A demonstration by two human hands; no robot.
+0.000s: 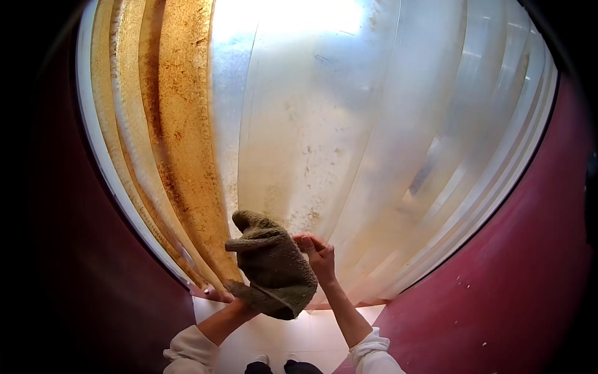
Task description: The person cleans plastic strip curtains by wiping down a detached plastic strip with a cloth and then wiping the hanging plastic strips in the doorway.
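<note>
A crumpled dark olive-brown cloth (274,265) hangs in front of the strip curtain at the lower middle. It covers my left hand, whose fingers are hidden; only the forearm shows below the cloth. My right hand (321,257) is at the cloth's right edge, thumb and fingers brought together in a pinch. What lies between those fingers is too small to make out. Behind both hands hang translucent plastic strips (311,143) with brown specks and smudges. On the left, other strips (184,106) are heavily stained orange-brown.
Dark red walls (498,249) flank the curtain on both sides, with small white specks on the right one. Light floor tiles (299,336) lie below, where my feet and dark trouser legs show. Bright light reflects at the top of the strips.
</note>
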